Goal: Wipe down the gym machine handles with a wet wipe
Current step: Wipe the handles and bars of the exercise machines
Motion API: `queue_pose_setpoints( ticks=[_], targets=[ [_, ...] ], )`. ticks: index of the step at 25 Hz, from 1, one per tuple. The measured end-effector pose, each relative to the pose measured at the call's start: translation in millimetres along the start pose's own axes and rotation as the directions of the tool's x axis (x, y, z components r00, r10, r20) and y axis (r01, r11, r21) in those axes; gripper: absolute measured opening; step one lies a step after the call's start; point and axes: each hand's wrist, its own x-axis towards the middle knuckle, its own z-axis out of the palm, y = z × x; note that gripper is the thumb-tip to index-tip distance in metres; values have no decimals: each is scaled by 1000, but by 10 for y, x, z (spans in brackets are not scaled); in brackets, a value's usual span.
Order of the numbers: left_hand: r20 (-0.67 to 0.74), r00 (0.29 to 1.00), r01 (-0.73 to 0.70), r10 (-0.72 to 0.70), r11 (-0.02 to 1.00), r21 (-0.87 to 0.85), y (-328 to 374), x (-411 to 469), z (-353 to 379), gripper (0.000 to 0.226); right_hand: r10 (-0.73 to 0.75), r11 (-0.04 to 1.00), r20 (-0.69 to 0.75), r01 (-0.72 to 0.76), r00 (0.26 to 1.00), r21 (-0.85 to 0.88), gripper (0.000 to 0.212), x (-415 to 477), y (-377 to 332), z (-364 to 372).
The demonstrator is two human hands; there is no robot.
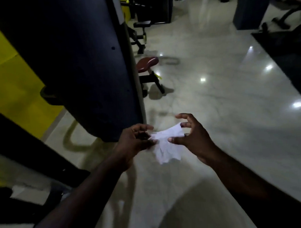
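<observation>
1. Head view: wipe [163,145] is in mid-air, low centre, stretched between both hands and touching no machine. Its long axis runs roughly 8-to-2 o'clock, and a crumpled tail hangs toward 6.
2. Left hand [135,139] is at the wipe's 9 o'clock, fingers curled, pinching the left edge.
3. Right hand [194,137] is at the wipe's 3 o'clock, fingers curled and spread. One fingertip catches the top-right corner and the thumb lies over the sheet, so I read it as gripping the wipe. The index looks free.
4. Judged step: spreading the wipe open. Wiping not yet begun.
5. Key relation: machine [82,65], a dark upright column, sits near at 10–11 o'clock from the hands. The left hand is the nearer one.
6. No handle is clearly shown. A dark stub [49,96] on the column's left side, at 10 o'clock, may be one, but I cannot tell. A dark bar [18,139] crosses at 8–9 o'clock.
7. The next reach likely goes up-left. The left hand has the shorter path, and the right would have to cross over.
8. Further out: seat [147,63] at 12 o'clock, with glossy floor [215,91] under everything.
</observation>
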Motion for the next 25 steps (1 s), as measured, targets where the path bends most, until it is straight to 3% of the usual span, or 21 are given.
queue_pose_setpoints(
  ticks=[3,5,7,9,12,15,18,20,21,23,25],
  targets=[
    [93,995,-51,39,990,128,290,671,364,35,-58,992,-78,49,995,-121,43,563,12,-478],
    [129,990,-86,59,972,218,420,1234,590,31,-31,986,-17,28,999,-166,43,1066,26,-793],
    [181,974,-188,133,926,329,503,1871,743,26,-1,941,43,16,999,-337,42,1627,7,-1095],
    [254,953,-265,163,857,442,621,2551,844,15,8,895,90,33,996,-445,28,2219,-15,-1391],
    [351,925,-292,146,864,410,956,3423,964,9,50,967,117,-18,992,-254,18,2990,-1,-1748],
    [365,930,-125,46,972,197,1267,4230,1260,26,134,991,35,-135,990,16,22,3717,76,-2021],
    [285,958,28,-44,998,60,1446,4895,1649,33,231,940,5,-224,973,258,21,4311,115,-2218],
    [197,979,49,-51,999,13,1584,5323,1879,26,259,930,-94,-221,961,294,25,4775,175,-2326],
    [149,988,35,-37,999,13,1660,5550,1990,21,227,957,-206,-179,952,226,31,5059,258,-2387],
    [69,998,-2,1,1000,12,1849,5962,2224,16,61,993,-425,-99,903,-70,43,5642,326,-2483],
    [-23,1000,-18,18,1000,1,2070,6319,2409,21,-87,975,-469,-22,879,-222,43,6155,254,-2535]
  ],
)
